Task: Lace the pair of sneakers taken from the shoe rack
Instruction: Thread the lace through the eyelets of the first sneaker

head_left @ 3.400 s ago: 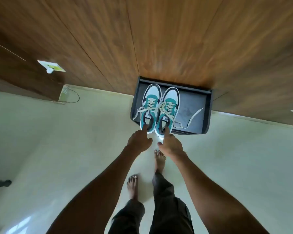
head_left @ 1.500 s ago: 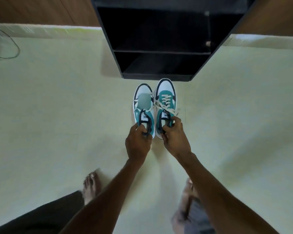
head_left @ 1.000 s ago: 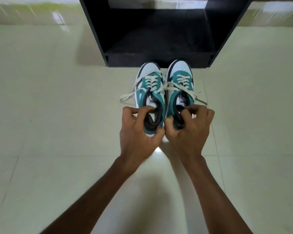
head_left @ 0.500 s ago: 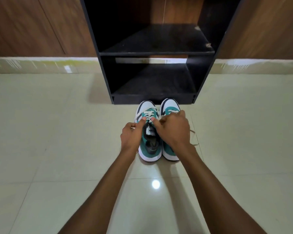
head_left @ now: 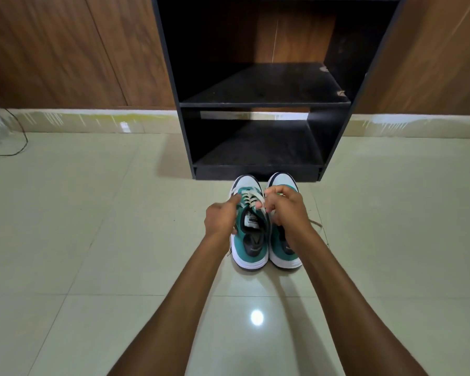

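Two teal and white sneakers stand side by side on the tiled floor, toes toward the black shoe rack (head_left: 258, 104). The left sneaker (head_left: 251, 246) has cream laces (head_left: 248, 200) over its tongue. My left hand (head_left: 220, 219) pinches the lace at the shoe's left side. My right hand (head_left: 288, 210) reaches across and pinches the lace at its right side, covering most of the right sneaker (head_left: 284, 253). A loose lace end (head_left: 316, 223) trails on the floor to the right.
The rack's two shelves hold nothing; it stands against a brown wood-panelled wall (head_left: 65, 50). Glossy pale floor tiles (head_left: 92, 240) spread all around. A thin black cable (head_left: 19, 142) lies at the far left by the skirting.
The sneakers went from the rack's top down to the floor in front of it. My hands left the heels and moved up to the left sneaker's laces. The view dropped lower.
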